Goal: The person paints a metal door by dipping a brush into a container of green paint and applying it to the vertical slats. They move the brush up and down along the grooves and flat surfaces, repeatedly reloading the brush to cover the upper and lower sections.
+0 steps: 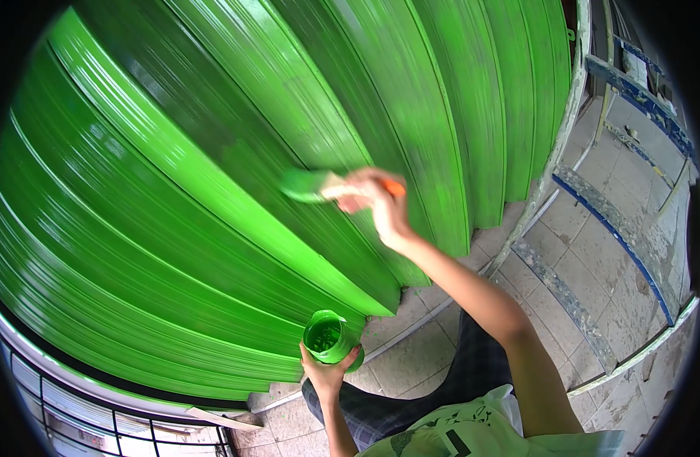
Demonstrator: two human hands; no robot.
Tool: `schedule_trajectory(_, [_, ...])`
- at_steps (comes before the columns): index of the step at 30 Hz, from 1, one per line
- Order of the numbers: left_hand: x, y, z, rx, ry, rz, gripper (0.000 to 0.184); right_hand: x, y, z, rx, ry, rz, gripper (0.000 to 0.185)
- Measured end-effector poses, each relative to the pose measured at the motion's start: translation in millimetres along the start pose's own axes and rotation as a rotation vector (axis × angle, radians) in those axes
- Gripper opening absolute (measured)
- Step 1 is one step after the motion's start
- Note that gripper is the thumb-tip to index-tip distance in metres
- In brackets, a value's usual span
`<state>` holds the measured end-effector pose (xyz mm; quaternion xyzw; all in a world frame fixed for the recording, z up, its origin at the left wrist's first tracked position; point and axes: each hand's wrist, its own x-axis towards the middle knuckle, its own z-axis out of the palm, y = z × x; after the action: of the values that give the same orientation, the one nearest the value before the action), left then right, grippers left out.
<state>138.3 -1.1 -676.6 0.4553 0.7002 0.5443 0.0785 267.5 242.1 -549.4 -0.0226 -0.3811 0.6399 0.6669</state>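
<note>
My right hand (373, 199) is closed round the handle of a paintbrush (308, 186), whose orange end shows behind the fingers. The brush head is green and blurred by motion, in front of the ribbed green metal panel (235, 175); whether it touches the surface cannot be told. Lower down, my left hand (327, 373) grips a green-coated cup (325, 335), tilted so that its open top and the green paint inside show. Some ribs of the panel look glossy and wet, others duller and streaked.
On the right stands a paint-spattered metal frame (632, 236) with blue-edged rungs. Grey floor tiles (411, 358) lie below the panel's lower edge. A black-barred window (98, 415) is at the lower left, with a wooden strip (226, 418) beside it.
</note>
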Motion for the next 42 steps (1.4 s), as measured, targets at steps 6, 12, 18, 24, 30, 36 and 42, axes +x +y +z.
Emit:
schedule_trajectory(6, [-2.6,-7.1,-2.4,-0.007,0.003,-0.008,0.075,-30.8,17.0,-59.5,-0.344,0.082,0.197,0.020])
schedule_trajectory(12, [-4.4,-2.4,-0.9,-0.020,0.014,0.007,0.075,41.6,-40.7,51.2,-0.119,-0.067,-0.041,0.016])
schedule_trajectory(18, [-4.8,-0.6,0.0,-0.013,-0.007,-0.001,0.073,20.8,-22.3,33.4,0.057,0.018,-0.082,0.015])
schedule_trajectory(24, [-3.0,1.2,-4.1,0.006,-0.013,-0.006,0.073,-32.3,13.8,-46.7,-0.209,0.134,0.205,0.016])
schedule_trajectory(30, [-3.2,3.0,-4.7,0.034,0.010,0.008,0.075,35.1,-39.0,44.1,-0.103,-0.051,-0.028,0.016])
schedule_trajectory(36, [-4.0,2.7,-3.7,0.022,-0.004,0.005,0.074,47.1,-53.2,77.1,0.063,-0.089,-0.168,0.016])
schedule_trajectory(42, [-4.8,-0.2,-7.9,0.026,-0.008,-0.016,0.072,-22.3,5.4,-25.7,-0.120,0.049,0.095,0.019])
